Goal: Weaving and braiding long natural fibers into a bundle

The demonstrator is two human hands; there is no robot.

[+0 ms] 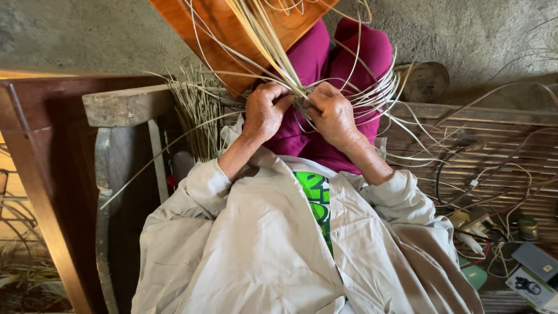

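Observation:
My left hand and my right hand meet over my lap, both closed on a bundle of pale cane strips. The strips fan upward across an orange wooden board leaning against my magenta-clad knees. Loose strip ends curl out to the right around my right hand. My sleeves are light beige, with a green shirt showing between them.
A dark wooden table and a rough wooden block stand at left, with a sheaf of thin reeds beside them. A slatted bamboo mat lies right, holding cables, small jars and boxes. A round wooden object sits beyond.

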